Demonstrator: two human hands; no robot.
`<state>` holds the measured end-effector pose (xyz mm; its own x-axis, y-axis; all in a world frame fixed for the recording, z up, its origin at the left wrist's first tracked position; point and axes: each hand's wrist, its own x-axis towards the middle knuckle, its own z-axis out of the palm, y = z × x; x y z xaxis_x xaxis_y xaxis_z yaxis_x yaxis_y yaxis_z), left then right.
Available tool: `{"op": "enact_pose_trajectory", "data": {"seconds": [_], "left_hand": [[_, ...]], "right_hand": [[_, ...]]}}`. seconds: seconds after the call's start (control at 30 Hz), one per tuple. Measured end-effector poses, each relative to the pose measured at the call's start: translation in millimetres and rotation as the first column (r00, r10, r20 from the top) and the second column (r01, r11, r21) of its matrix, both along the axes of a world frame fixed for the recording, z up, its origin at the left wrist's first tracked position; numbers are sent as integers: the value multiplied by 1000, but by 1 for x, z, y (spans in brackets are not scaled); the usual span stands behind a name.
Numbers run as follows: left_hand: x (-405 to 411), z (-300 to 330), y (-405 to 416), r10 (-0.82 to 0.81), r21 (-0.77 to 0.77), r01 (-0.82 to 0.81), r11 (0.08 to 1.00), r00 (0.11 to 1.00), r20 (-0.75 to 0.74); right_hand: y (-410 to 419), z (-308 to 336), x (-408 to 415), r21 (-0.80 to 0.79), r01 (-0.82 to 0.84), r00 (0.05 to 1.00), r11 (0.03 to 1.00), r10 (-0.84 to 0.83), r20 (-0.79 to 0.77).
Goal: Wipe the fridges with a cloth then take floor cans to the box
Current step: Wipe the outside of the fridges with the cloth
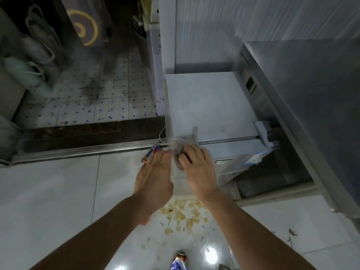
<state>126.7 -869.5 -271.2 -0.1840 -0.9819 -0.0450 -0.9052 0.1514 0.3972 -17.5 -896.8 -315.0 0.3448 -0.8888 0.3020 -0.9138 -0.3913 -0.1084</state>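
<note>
Over on the left, past a dark door sill [93,131], a grubby tiled floor [93,98] with small blue dots runs back toward some pale bags [33,61] slumped against the wall. On this side of the metal threshold strip [81,151] the floor is glossy white tile [48,201], and a can [151,153] lies on its side just beyond the strip's right end, partly hidden behind the person's fingers. The left hand [153,180] reaches forward with fingers straight and relaxed, grasping nothing, its fingertips close beside the cloth. The grey cloth [178,152] sits bunched at the front left corner of the small white fridge [210,106], right on the top edge, and the right hand [196,168] presses down on it with fingers spread and curled over the wad, holding it against the fridge. Below the hands a scatter of pale crisps [183,213] covers the floor in front of the fridge, and nearer the bottom edge another can [180,257] lies by a blue and white wrapper [177,266]. To the right of the small fridge stands a bigger steel fridge [311,90], its flat grey side close alongside, with a white hinge piece [266,133] between the two. A paper label [255,157] is stuck on the small fridge's front near that corner.
</note>
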Motion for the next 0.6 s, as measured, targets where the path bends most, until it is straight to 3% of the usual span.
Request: {"op": "enact_pose_trajectory", "data": {"seconds": [0.2,0.43,0.6], "left_hand": [[-44,-13,-4,-14,-97,22,995,997,80],[-82,-35,-6,52,-189,-22,982,986,158],[-82,-60,-8,119,-323,-57,945,977,175]], "right_hand": [[-9,-13,-83,-135,-4,999,991,-2,-39],[-10,-17,-179,-97,126,988,987,-134,-82],[-12,-38,-200,-190,212,976,959,-216,0]]}}
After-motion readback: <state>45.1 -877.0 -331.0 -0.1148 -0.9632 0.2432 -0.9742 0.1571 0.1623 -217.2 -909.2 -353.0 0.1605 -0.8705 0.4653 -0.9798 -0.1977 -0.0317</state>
